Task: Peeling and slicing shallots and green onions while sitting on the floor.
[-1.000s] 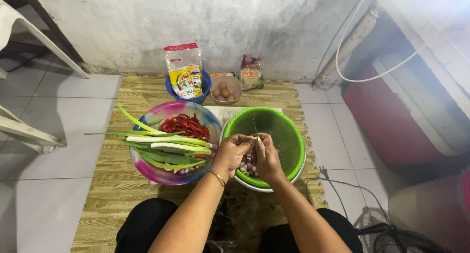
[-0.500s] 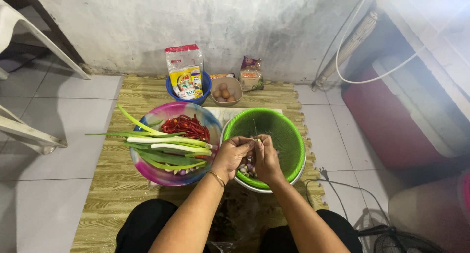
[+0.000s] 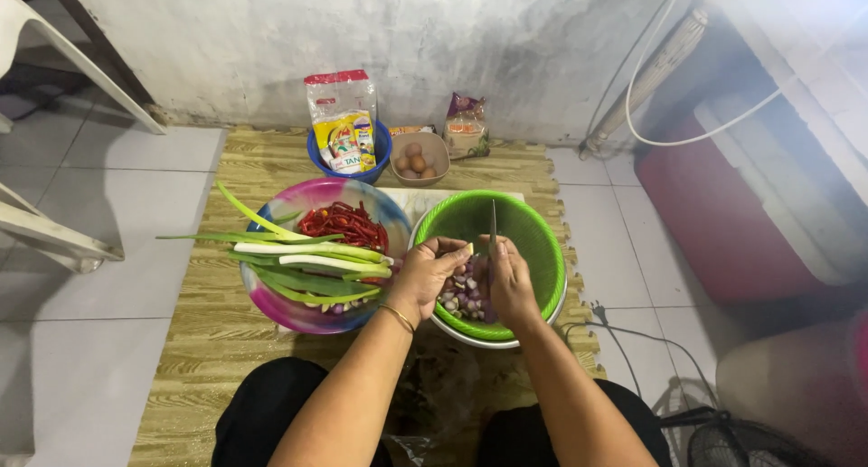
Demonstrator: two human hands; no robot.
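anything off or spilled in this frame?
Nothing spilled. Only oddity: the leeks overhang the rim of the swirled bowl on its left side. The left hand and right hand, holding a knife blade-up, work over the green bowl of shallots.

Bowls (image 3: 312, 318) crowd mat front; bare mat (image 3: 199, 377) free left

Stained white wall (image 3: 506, 42), grey-tiled floor (image 3: 108, 187)
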